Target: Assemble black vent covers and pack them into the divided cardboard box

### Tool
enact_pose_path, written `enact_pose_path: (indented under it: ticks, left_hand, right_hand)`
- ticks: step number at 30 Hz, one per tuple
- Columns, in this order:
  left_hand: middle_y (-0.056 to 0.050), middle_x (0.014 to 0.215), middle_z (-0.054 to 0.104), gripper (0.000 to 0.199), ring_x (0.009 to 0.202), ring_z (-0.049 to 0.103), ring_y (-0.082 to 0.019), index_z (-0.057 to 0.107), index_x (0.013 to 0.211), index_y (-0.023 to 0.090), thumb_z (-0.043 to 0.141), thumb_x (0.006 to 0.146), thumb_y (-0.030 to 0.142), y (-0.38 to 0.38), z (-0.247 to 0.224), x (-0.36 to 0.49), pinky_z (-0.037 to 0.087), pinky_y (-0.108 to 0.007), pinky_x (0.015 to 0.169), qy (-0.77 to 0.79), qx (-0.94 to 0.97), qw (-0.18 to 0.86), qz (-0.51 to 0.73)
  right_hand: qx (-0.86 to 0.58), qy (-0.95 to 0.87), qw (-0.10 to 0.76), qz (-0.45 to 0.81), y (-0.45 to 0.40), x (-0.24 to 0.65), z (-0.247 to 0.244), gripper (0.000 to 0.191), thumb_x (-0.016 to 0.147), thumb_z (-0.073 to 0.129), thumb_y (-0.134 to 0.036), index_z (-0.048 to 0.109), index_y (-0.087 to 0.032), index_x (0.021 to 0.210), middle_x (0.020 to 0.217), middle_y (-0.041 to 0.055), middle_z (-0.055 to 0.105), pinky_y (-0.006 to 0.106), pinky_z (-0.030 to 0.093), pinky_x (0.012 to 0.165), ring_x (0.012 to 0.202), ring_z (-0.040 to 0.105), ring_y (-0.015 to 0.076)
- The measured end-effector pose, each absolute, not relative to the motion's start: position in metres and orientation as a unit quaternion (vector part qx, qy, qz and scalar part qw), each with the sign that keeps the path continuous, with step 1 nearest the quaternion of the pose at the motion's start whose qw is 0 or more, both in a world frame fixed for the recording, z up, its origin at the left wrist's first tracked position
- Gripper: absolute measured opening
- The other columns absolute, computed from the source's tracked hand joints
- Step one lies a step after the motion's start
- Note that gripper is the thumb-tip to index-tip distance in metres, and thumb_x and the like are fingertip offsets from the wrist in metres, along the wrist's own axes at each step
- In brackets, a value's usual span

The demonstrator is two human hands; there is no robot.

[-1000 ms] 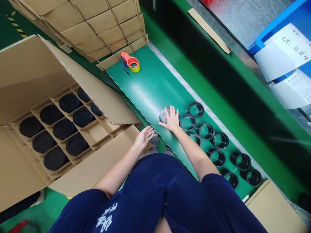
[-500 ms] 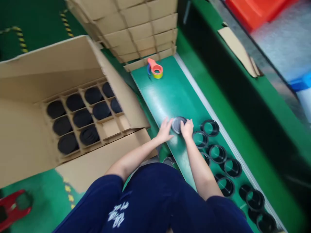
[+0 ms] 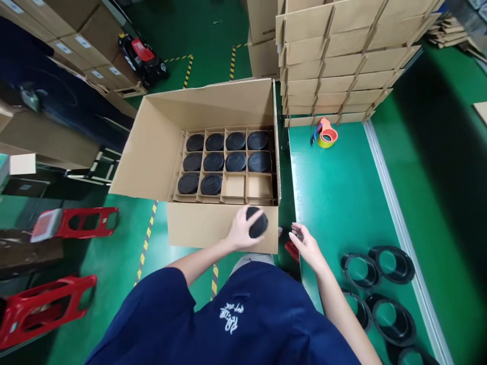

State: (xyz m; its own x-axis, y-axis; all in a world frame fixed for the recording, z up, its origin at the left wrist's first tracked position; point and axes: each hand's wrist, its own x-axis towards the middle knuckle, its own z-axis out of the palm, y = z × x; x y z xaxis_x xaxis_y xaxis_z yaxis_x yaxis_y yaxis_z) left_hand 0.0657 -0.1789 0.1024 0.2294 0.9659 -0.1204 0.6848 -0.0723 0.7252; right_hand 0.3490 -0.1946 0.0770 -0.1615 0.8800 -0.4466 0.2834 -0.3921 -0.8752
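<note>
My left hand (image 3: 243, 228) grips a round black part (image 3: 256, 222) above the front flap of an open cardboard box (image 3: 222, 223). Cardboard dividers split the box into cells; several hold round black parts (image 3: 235, 161), while two front-row cells on the right, such as this cell (image 3: 259, 186), show bare cardboard. Over the left edge of the green bench (image 3: 338, 187), my right hand (image 3: 305, 245) holds nothing, its fingers apart. Several black rings (image 3: 391, 264) stand at the bench's lower right.
An orange tape dispenser (image 3: 327, 133) lies at the bench's far end, before stacked cardboard dividers (image 3: 342, 66). Red stools (image 3: 85, 222) stand on the floor at left. A person in dark clothing (image 3: 57, 96) is at upper left, near stacked boxes (image 3: 91, 45).
The view has swung left. My left hand has carried the round part from the bench to over the box flap. My right hand has let go of it.
</note>
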Motion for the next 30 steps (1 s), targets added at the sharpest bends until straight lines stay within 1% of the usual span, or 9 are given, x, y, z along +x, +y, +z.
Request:
enact_pose_path:
  ticks: [4, 8, 12, 17, 20, 24, 26, 28, 30]
  left_hand:
    - [-0.014, 0.165, 0.018, 0.104, 0.152, 0.012, -0.047, 0.042, 0.156, 0.032, 0.090, 0.067, 0.054, -0.117, 0.097, 0.013, 0.014, -0.057, 0.125, 0.745, 0.599, 0.238, 0.170]
    - [-0.018, 0.165, 0.017, 0.101, 0.150, 0.015, -0.050, 0.039, 0.158, 0.031, 0.085, 0.073, 0.060, -0.049, 0.076, -0.002, 0.016, -0.061, 0.122, 0.782, 0.576, 0.219, 0.093]
    - [-0.021, 0.166, 0.013, 0.104, 0.150, 0.014, -0.052, 0.037, 0.159, 0.029, 0.083, 0.072, 0.062, -0.030, 0.059, -0.008, 0.015, -0.062, 0.121, 0.787, 0.573, 0.219, 0.066]
    - [-0.019, 0.171, -0.001, 0.090, 0.157, -0.006, -0.041, 0.030, 0.161, 0.023, 0.069, 0.087, 0.056, -0.042, 0.046, -0.007, -0.003, -0.062, 0.122, 0.771, 0.592, 0.235, 0.030]
    - [-0.018, 0.171, -0.002, 0.079, 0.158, -0.009, -0.034, 0.027, 0.162, 0.019, 0.056, 0.096, 0.051, -0.046, 0.040, 0.002, -0.009, -0.059, 0.122, 0.771, 0.590, 0.239, 0.031]
    - [-0.014, 0.172, 0.004, 0.074, 0.159, -0.006, -0.030, 0.033, 0.160, 0.022, 0.057, 0.096, 0.048, -0.049, 0.048, 0.008, -0.005, -0.056, 0.125, 0.788, 0.563, 0.243, 0.055]
    - [-0.012, 0.172, 0.002, 0.074, 0.158, -0.011, -0.030, 0.029, 0.161, 0.023, 0.056, 0.097, 0.048, -0.052, 0.064, 0.001, 0.000, -0.054, 0.126, 0.817, 0.522, 0.233, 0.077]
    - [-0.015, 0.171, -0.006, 0.074, 0.156, -0.018, -0.032, 0.021, 0.163, 0.017, 0.048, 0.101, 0.048, -0.057, 0.086, -0.007, 0.001, -0.056, 0.126, 0.861, 0.450, 0.216, 0.099]
    - [-0.021, 0.170, -0.002, 0.071, 0.157, -0.011, -0.038, 0.021, 0.162, 0.013, 0.044, 0.104, 0.047, -0.057, 0.107, -0.003, 0.006, -0.062, 0.125, 0.888, 0.382, 0.229, 0.112]
  right_hand:
    - [-0.586, -0.501, 0.195, 0.606, -0.195, 0.351, 0.082, 0.043, 0.085, 0.058, -0.056, 0.067, -0.022, 0.109, 0.120, 0.0133, 0.074, 0.045, 0.056, 0.102, 0.112, 0.071, 0.0289]
    - [-0.610, -0.505, 0.174, 0.585, -0.208, 0.365, 0.079, 0.044, 0.085, 0.057, -0.056, 0.068, -0.022, 0.109, 0.117, 0.0121, 0.075, 0.048, 0.054, 0.103, 0.110, 0.072, 0.0302]
    - [-0.647, -0.473, 0.185, 0.569, -0.236, 0.383, 0.068, 0.044, 0.086, 0.055, -0.057, 0.069, -0.023, 0.110, 0.119, 0.0125, 0.075, 0.049, 0.054, 0.104, 0.112, 0.072, 0.0309]
    - [-0.696, -0.431, 0.181, 0.545, -0.280, 0.404, 0.053, 0.047, 0.084, 0.054, -0.061, 0.068, -0.024, 0.110, 0.118, 0.0136, 0.075, 0.050, 0.054, 0.104, 0.114, 0.071, 0.0329]
    - [-0.706, -0.411, 0.172, 0.550, -0.301, 0.409, 0.044, 0.047, 0.082, 0.055, -0.062, 0.069, -0.025, 0.107, 0.116, 0.0135, 0.076, 0.050, 0.056, 0.102, 0.113, 0.071, 0.0337]
    - [-0.700, -0.416, 0.158, 0.558, -0.314, 0.411, 0.037, 0.044, 0.081, 0.056, -0.061, 0.070, -0.026, 0.104, 0.116, 0.0124, 0.076, 0.048, 0.059, 0.099, 0.112, 0.072, 0.0337]
    - [-0.693, -0.427, 0.154, 0.560, -0.310, 0.413, 0.036, 0.044, 0.081, 0.056, -0.061, 0.070, -0.027, 0.105, 0.116, 0.0117, 0.076, 0.048, 0.059, 0.098, 0.113, 0.072, 0.0334]
    - [-0.694, -0.431, 0.161, 0.554, -0.299, 0.413, 0.040, 0.045, 0.082, 0.056, -0.061, 0.070, -0.027, 0.108, 0.117, 0.0115, 0.076, 0.048, 0.058, 0.099, 0.113, 0.071, 0.0329]
    - [-0.701, -0.435, 0.178, 0.536, -0.285, 0.410, 0.050, 0.045, 0.083, 0.054, -0.060, 0.071, -0.025, 0.108, 0.114, 0.0116, 0.076, 0.048, 0.057, 0.100, 0.110, 0.072, 0.0327]
